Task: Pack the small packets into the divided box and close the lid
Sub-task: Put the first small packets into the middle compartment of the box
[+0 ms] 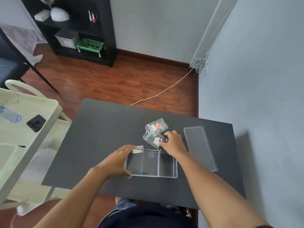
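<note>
A clear divided box (166,176) with three compartments lies open on the black table (98,129). My left hand (115,162) rests against the box's left end and pinches a small clear packet (137,149) over the box's far left corner. My right hand (172,143) presses down on a second clear packet (155,140) just beyond the box. A third packet (156,125) with orange and white bits lies behind it. The clear lid (199,146) lies flat to the right of the box.
A cream cart (32,129) holding a black item (36,123) and a water bottle (9,114) stands left of the table. A grey wall (255,79) runs along the right. A cable (164,91) crosses the wooden floor behind.
</note>
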